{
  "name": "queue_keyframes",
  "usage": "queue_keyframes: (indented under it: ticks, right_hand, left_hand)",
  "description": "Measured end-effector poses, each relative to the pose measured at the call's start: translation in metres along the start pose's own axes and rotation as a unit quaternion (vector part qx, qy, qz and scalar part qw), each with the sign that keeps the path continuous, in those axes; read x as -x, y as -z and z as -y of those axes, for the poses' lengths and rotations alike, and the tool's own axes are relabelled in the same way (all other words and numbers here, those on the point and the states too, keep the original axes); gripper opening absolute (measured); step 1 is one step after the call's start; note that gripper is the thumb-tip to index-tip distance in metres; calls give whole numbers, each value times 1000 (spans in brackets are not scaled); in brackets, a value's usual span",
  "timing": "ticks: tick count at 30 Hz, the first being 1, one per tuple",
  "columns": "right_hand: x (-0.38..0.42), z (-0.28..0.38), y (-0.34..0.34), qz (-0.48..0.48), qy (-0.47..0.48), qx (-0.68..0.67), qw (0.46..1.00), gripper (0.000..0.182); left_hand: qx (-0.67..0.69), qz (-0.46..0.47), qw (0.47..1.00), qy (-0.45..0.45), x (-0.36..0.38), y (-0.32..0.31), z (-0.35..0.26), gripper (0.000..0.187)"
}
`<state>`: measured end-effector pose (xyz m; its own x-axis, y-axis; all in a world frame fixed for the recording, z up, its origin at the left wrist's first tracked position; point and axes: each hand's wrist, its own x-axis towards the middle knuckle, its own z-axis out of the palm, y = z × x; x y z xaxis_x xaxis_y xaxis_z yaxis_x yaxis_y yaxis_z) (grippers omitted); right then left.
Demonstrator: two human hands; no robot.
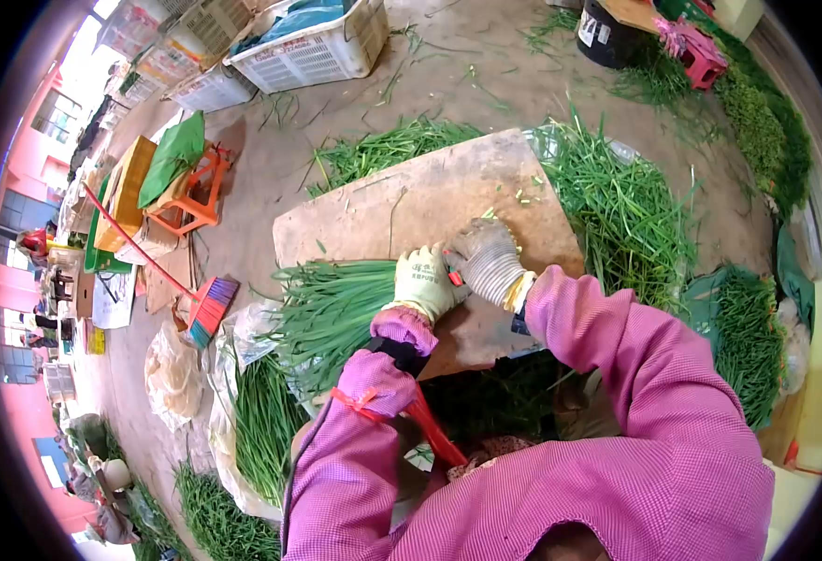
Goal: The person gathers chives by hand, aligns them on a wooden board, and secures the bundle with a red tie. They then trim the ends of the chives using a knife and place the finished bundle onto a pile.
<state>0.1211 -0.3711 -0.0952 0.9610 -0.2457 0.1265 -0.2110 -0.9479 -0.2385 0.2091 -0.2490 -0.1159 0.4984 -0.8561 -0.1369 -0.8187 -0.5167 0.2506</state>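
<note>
A bundle of long green stalks (331, 304) lies on the left part of the wooden board (448, 201), leaves pointing left. My left hand (425, 282), in a pale glove, is closed around the bundle's right end. Right beside it my right hand (488, 257), in a grey dirty glove, is closed with its fingers against the stalk end. A small red and black item (454, 277) shows between the hands; what it is I cannot make out. Small cut bits (525, 196) lie on the board beyond my right hand.
Loose green stalks (617, 206) are heaped right of the board, more (402, 140) behind it. Left stand a bag of stalks (266, 425), a broom (212, 309) and an orange stool (196, 201). White crates (313, 56) and a black bucket (605, 35) are farther off.
</note>
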Motion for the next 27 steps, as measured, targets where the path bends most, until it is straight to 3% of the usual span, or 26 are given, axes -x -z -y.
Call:
queue_keyframes:
  ticks: [3, 6, 7, 8, 11, 13, 14, 17, 22, 25, 27]
  right_hand:
    - [-8, -5, -21, 20, -36, 30, 999, 31]
    - [8, -9, -32, -107, 34, -32, 993, 23]
    - [11, -8, -25, -106, 48, -26, 993, 16]
    - [11, -9, -29, -180, 45, -24, 982, 13]
    - [10, -14, -31, -113, 29, -2, 993, 16]
    - [8, -18, -38, -91, 36, -7, 995, 18]
    - [9, -19, -41, -106, 38, -14, 994, 18]
    - [7, -20, -43, -94, 39, -24, 995, 19]
    - [5, -20, -43, -89, 31, -26, 995, 20]
    - [5, -17, -30, -81, 4, -59, 995, 24]
    - [6, -16, -16, 4, -7, -62, 998, 29]
  left_hand:
    - [71, 16, 997, 39, 3, 0, -7, 76]
    - [84, -238, 967, -44, 16, -28, -3, 82]
    - [101, -218, 970, -22, 20, -28, -4, 73]
    - [119, -297, 946, -59, 18, -30, -6, 73]
    - [145, -353, 920, -86, 25, -32, -12, 62]
    - [166, -277, 942, -95, 28, -29, -9, 52]
    - [170, -289, 939, -81, 32, -28, -12, 40]
    - [181, -300, 931, -105, 33, -30, -6, 39]
    - [212, -319, 919, -96, 31, -25, -11, 23]
    - [293, -293, 908, -52, 28, -26, -10, 14]
    - [343, -259, 903, 2, 22, -31, -5, 12]
